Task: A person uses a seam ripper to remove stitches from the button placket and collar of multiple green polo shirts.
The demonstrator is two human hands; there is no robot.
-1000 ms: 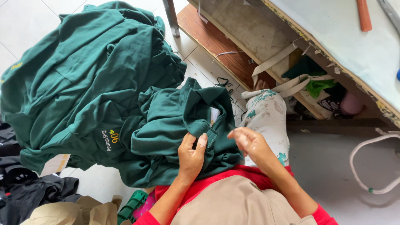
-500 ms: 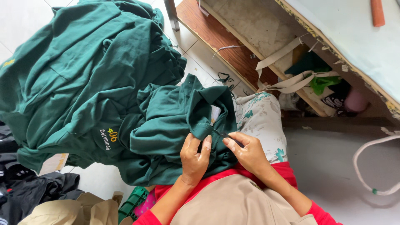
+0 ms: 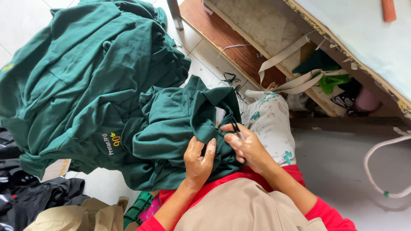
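The left hand [image 3: 198, 159] pinches a fold of the dark green shirt [image 3: 180, 124] on the lap, while the right hand's [image 3: 248, 145] fingers close on small black thread snips [image 3: 235, 127] at its hem. A slip of the blades could nick the fabric or the left fingertips. Beyond, the pile of green shirts [image 3: 85, 72] looks liable to slide.

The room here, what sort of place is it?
Probably a small garment workshop: a heap of green shirts on the tiled floor, a worktable, and small snips in the right hand.
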